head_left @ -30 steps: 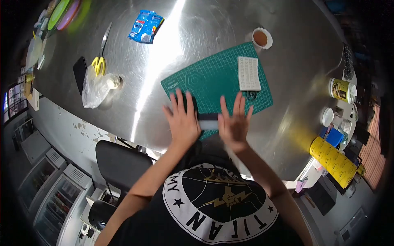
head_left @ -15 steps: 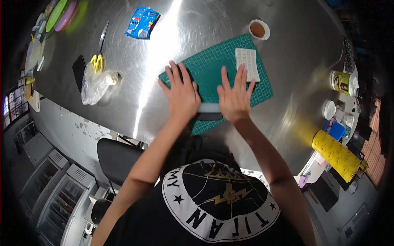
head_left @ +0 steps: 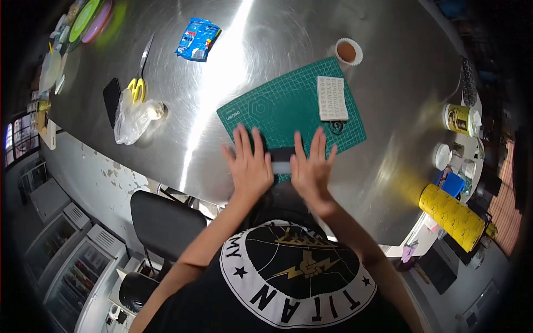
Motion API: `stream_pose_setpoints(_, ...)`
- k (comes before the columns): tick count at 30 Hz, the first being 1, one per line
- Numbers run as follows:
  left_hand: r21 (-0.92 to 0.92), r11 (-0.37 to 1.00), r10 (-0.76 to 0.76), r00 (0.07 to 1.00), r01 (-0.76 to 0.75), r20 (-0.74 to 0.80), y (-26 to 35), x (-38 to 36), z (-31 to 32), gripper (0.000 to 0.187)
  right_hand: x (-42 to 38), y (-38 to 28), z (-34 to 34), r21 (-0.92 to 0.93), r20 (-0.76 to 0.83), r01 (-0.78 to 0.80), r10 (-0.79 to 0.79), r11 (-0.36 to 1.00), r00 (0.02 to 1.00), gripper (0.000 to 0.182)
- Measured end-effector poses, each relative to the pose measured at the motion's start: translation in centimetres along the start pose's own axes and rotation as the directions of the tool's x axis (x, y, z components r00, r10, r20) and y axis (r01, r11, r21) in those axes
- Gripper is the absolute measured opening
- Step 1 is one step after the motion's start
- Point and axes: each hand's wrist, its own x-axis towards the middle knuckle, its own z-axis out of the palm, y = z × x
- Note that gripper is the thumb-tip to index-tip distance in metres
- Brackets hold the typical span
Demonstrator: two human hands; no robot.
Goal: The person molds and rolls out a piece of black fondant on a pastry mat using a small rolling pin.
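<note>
My left hand (head_left: pixel 251 171) and my right hand (head_left: pixel 311 173) lie palm down with fingers stretched out and spread. Both press on the ends of a pale rolling pin (head_left: pixel 282 167), whose middle shows between them. Just beyond the pin, a flat black piece (head_left: pixel 281 154) of something like dough rests on the green cutting mat (head_left: pixel 261 119). A white letter-and-number mould (head_left: pixel 332 100) sits on the mat's right part, with a small black swirled item (head_left: pixel 336 127) at its near edge. The pin's ends are hidden under my palms.
Left on the metal table are yellow-handled scissors (head_left: pixel 137 89), a black phone (head_left: pixel 111 100) and a clear plastic bag (head_left: pixel 133 122). A blue packet (head_left: pixel 198 40) lies farther back. Beyond the mat stands a paper cup (head_left: pixel 347 51) with brown contents. Tubs (head_left: pixel 459 120) and a yellow roll (head_left: pixel 452 216) line the right.
Both hands have moved back toward my body with the rolling pin. The black piece now shows beyond the pin, and the swirled item by the mould is uncovered.
</note>
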Motion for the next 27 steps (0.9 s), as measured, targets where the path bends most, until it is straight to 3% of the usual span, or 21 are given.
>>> stream_pose_setpoints(3, 0.002, 1.000, -0.013, 1.000, 0.013, -0.013, 0.1, -0.3, 0.3, 0.064, 0.4, 0.1, -0.1, -0.003, 0.048, -0.007, 0.007, 1.000, 0.999, 0.053)
stream_pose_setpoints(6, 0.009, 1.000, -0.018, 0.999, 0.019, -0.044, -0.2, 4.6, -0.2, 0.064, 5.2, 0.3, -0.6, 0.006, 0.003, 0.036, -0.036, 0.999, 0.999, 0.054)
stream_pose_setpoints(8, -0.026, 0.995, -0.103, 0.985, 0.101, -0.136, -0.6, 7.1, 0.4, 0.063, 7.2, 0.7, -0.5, 0.010, -0.089, 0.062, -0.061, 0.998, 0.994, 0.054)
stream_pose_setpoints(14, 0.032, 0.996, -0.080, 0.977, 0.088, -0.196, -0.4, 8.4, 0.3, 0.062, 9.0, 1.3, 0.7, -0.010, -0.166, 0.055, -0.056, 0.998, 0.985, 0.054)
stream_pose_setpoints(20, -0.019, 0.993, -0.117, 0.980, 0.116, -0.162, 0.2, 3.9, 0.1, 0.063, 4.5, 0.7, 0.1, -0.007, -0.080, 0.041, -0.041, 0.999, 0.996, 0.055)
stream_pose_setpoints(27, -0.020, 0.999, -0.038, 0.996, 0.036, -0.078, 0.2, -1.4, 1.1, 0.063, -0.4, 0.6, 1.0, -0.005, -0.030, 0.035, -0.036, 0.999, 0.999, 0.056)
